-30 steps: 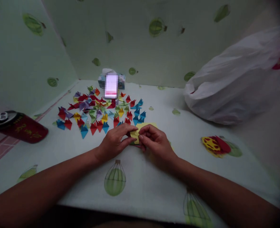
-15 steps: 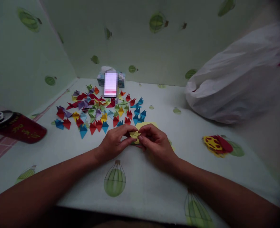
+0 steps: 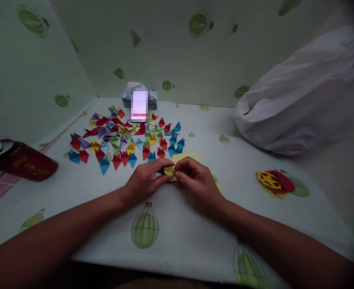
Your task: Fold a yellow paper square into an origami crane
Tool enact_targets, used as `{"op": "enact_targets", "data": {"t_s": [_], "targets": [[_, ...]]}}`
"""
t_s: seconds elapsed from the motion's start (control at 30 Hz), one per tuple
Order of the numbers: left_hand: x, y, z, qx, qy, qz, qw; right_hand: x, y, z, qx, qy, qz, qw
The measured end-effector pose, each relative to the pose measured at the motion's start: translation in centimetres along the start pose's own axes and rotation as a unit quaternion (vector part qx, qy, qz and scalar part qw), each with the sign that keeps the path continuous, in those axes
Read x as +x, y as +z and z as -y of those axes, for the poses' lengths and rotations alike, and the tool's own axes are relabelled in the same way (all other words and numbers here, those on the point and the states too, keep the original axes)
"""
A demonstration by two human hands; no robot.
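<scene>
In the middle, left hand [image 3: 143, 176] and right hand [image 3: 199, 176] pinch small yellow paper [image 3: 168, 171], probably folding; next likely needs careful pressing.

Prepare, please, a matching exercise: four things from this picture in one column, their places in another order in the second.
1. Dark red cylindrical metal can
2. Large white plastic bag
3. Small folded yellow paper piece
4. Bright rectangular screen

A. Between fingers of the left hand and right hand
B. Right side of the picture
C. In front of the blue patterned tissue box
D. Left side of the picture

Pairs: 1-D; 2-B; 3-A; 4-C
</scene>
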State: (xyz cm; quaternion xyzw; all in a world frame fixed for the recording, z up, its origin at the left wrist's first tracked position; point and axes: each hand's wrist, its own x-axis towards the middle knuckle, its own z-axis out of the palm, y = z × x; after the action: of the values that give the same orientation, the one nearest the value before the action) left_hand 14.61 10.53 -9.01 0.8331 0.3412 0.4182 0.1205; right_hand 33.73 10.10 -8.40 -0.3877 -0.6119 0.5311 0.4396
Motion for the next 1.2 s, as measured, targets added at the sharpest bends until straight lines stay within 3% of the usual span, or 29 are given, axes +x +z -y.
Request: {"op": "enact_targets", "data": {"t_s": [0.37, 0.6, 0.9, 1.2], "targets": [[-0.1, 0.0, 0.2, -0.056, -0.033, 0.001, 0.998, 0.0, -0.1, 0.7, 0.014, 0.02, 0.031, 0.999], [0.4, -0.3, -0.2, -0.074, 0.002, 0.022, 0.997, 0.0, -0.1, 0.8, 0.009, 0.049, 0.04, 0.998], [0.8, -0.8, 0.3, -0.045, 0.063, 0.028, 0.997, 0.2, -0.5, 0.6, 0.014, 0.033, 0.078, 0.996], [1.0, -0.9, 0.2, -0.045, 0.058, 0.028, 0.997, 0.1, -0.4, 0.5, -0.062, -0.001, 0.08, 0.995]]}}
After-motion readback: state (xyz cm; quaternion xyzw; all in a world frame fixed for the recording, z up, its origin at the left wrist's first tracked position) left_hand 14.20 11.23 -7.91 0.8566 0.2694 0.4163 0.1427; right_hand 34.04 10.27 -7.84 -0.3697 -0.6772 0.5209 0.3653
